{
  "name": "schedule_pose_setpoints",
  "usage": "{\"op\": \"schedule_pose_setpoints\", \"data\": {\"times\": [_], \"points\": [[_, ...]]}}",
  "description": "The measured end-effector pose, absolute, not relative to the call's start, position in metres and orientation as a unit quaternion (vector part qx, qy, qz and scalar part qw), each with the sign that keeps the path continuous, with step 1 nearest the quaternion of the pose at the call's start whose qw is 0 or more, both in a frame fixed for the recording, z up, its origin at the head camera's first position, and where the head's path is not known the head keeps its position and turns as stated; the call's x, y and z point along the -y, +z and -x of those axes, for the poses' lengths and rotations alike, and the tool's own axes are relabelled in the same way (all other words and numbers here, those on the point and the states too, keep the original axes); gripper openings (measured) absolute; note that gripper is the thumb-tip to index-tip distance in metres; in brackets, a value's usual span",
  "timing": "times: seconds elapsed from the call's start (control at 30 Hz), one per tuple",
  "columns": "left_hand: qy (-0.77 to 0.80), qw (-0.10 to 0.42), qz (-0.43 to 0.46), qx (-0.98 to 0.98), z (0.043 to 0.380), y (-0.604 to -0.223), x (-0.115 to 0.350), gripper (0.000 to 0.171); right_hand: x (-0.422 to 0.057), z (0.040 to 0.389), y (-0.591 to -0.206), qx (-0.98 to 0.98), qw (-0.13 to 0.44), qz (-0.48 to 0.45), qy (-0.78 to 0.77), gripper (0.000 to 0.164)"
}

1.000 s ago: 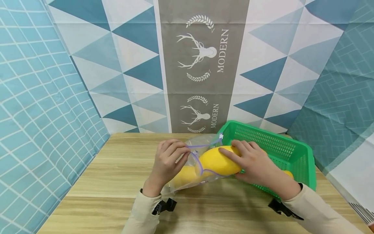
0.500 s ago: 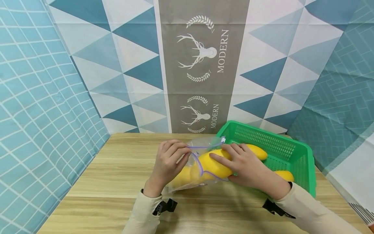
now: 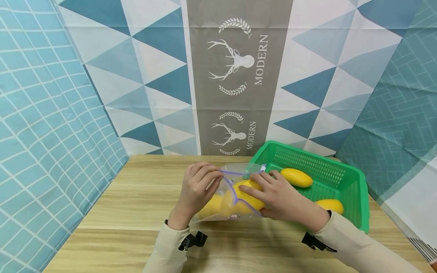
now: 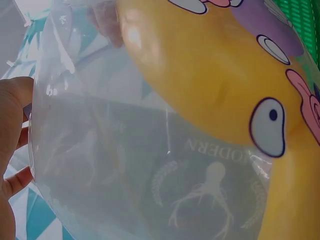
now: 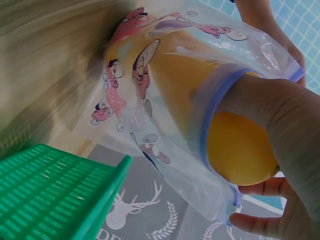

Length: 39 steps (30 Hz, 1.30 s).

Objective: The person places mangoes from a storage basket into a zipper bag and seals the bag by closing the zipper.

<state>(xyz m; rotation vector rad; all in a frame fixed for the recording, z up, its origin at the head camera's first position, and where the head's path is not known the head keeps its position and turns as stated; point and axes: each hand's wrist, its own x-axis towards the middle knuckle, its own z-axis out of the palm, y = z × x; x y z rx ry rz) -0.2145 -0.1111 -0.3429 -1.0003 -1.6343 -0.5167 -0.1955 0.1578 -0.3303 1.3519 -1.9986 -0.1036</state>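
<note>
A clear zip bag (image 3: 235,167) with a purple zip edge and cartoon prints lies at the middle of the table. My left hand (image 3: 198,185) pinches its open rim from the left. A yellow mango (image 3: 250,203) sits partly inside the mouth, gripped by my right hand (image 3: 285,199), whose thumb and fingers reach in at the opening. Deeper in the bag lies another yellow mango (image 3: 212,206). Seen from the right wrist, the held mango's rounded end (image 5: 240,150) sticks out past the purple edge. The left wrist view shows yellow fruit (image 4: 200,65) through the film.
A green slotted basket (image 3: 362,197) stands right of the bag, close to my right forearm. In it lie a mango (image 3: 296,177) near the back and another mango (image 3: 330,206) near the front. A patterned cloth backdrop (image 3: 235,76) hangs behind the wooden table (image 3: 143,204).
My right hand has moved left and pushed the mango deeper into the bag, uncovering the mangoes in the basket. The left hand keeps its hold on the rim in the same place.
</note>
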Motion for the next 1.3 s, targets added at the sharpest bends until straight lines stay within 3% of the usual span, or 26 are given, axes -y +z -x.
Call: {"op": "schedule_pose_setpoints", "data": {"times": [0.63, 1.3], "points": [[-0.224, 0.557, 0.416, 0.683, 0.214, -0.339, 0.113, 0.020, -0.148, 0.208, -0.341, 0.769, 0.370, -0.519, -0.051, 0.065], [-0.245, 0.570, 0.369, 0.692, 0.213, -0.338, 0.117, 0.022, -0.148, 0.211, -0.334, 0.754, 0.369, -0.543, -0.024, 0.068]]}}
